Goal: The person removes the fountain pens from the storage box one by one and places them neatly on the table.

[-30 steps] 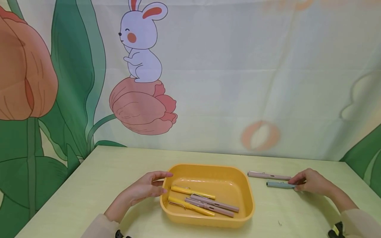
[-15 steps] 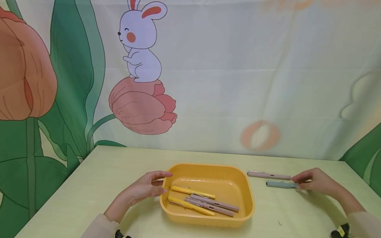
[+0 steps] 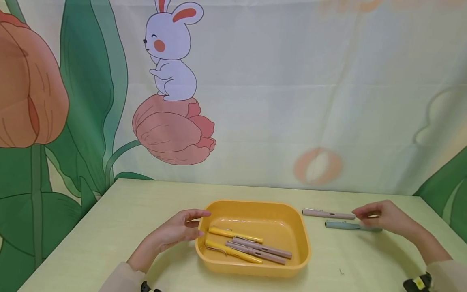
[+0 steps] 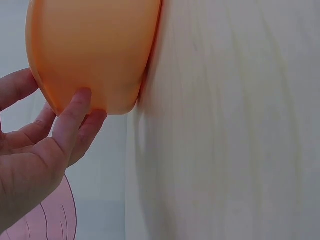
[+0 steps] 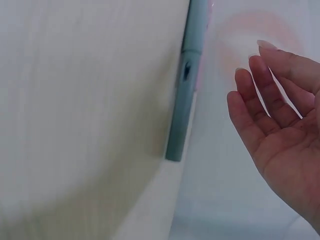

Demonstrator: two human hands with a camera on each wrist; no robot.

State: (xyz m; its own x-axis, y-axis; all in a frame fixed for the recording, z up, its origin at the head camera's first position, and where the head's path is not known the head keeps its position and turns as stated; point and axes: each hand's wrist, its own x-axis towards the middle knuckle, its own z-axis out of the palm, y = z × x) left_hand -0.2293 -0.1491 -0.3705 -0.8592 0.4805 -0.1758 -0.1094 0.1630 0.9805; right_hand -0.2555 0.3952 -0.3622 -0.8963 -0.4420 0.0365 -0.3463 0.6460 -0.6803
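A person's two hands at work on a desk point(image 3: 160, 198). The yellow tray point(image 3: 251, 209) sits between the desk's left and right edges, clear of its far edge. The left hand point(image 3: 176, 229) holds the tray's left rim, one finger over the lip and the thumb against the wall. Within the tray lie two yellow pens point(image 3: 226, 233) and, beside them, two mauve pens point(image 3: 270, 250), all roughly lengthwise.

Toward the desk's far right corner lie a loose mauve pen point(image 3: 324, 213), the nearer of the two to the far edge, and a teal pen point(image 3: 339, 225) just in front of it. The right hand point(image 3: 392, 219) is poised at their right ends. Its fingers are parted and loosely bent, with nothing visible between them; whether a fingertip touches the loose mauve pen, one cannot tell from here.

The step in hand appears to be choosing and reaching for a pen, one hand steadying the tray. A next move on the loose mauve pen would call for a narrow pinch at its right end, passing over the teal pen without nudging it.
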